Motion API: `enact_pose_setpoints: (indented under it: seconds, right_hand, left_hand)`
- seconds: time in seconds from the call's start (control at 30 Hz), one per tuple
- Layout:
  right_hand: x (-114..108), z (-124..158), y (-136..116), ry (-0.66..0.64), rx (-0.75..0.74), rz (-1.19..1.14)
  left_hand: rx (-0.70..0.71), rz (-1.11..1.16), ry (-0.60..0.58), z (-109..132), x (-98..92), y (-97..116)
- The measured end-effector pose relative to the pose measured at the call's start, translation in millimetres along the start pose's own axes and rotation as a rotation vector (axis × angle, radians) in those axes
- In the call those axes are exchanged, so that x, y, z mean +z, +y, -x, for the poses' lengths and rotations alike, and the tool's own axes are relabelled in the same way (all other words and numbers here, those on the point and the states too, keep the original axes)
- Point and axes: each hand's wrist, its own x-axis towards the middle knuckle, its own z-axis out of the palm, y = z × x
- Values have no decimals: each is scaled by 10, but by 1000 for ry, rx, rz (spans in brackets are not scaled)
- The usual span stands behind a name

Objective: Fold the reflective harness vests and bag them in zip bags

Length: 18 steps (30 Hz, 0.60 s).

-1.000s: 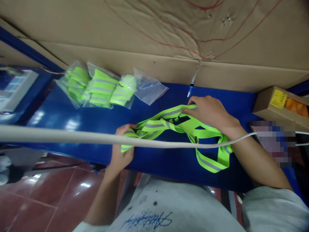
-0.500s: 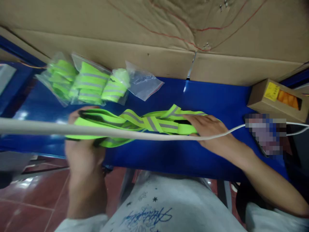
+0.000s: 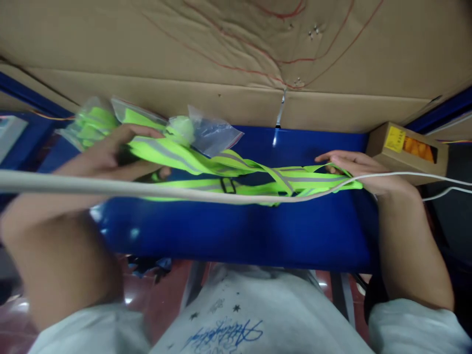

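Over the blue table (image 3: 258, 231), a neon-yellow reflective vest (image 3: 228, 169) of grey-striped straps hangs stretched out lengthwise between both hands. The left hand (image 3: 110, 155) grips its left end, fingers laid along the strap and thumb underneath, just in front of bagged vests (image 3: 90, 123) and an empty zip bag (image 3: 212, 135). The right hand (image 3: 363, 172) pinches the right end, close to a small cardboard box (image 3: 383, 147). A white cable (image 3: 184, 192) crosses in front.
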Motion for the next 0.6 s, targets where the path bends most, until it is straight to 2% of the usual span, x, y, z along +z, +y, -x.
enact_pose_setpoints:
  seconds: [0.07,0.13,0.17,0.23,0.3,0.37,0.47,0.6]
  right_hand:
    - [126,-71,-82,244,-79,109]
    - [282,-131,-292,426,-232,154]
    - [368,-154,-437,422,-318,155]
    - [545,-190,-751,273,-631,161]
    - [707,-230,-995,160,-782,227]
    - [835,-279,-1080,100,-760,329]
    - [964,-325,-922,65,-675,339]
    - [1081,-216,-584,204,-671,260]
  left_hand:
    - [175,-99,-104,-109,227,139]
    - [336,-203,-180,-101,516,331]
    - [382,-240,-201,-68,671,430]
    - [472,-317,-197,14,966,596]
    - [518,-344,-176,80,1197,681]
    - [531,-335,-165,116,1340,669]
    - [497,-279,-190,130,1422,531]
    - [463,-210,-251,137,1474,344]
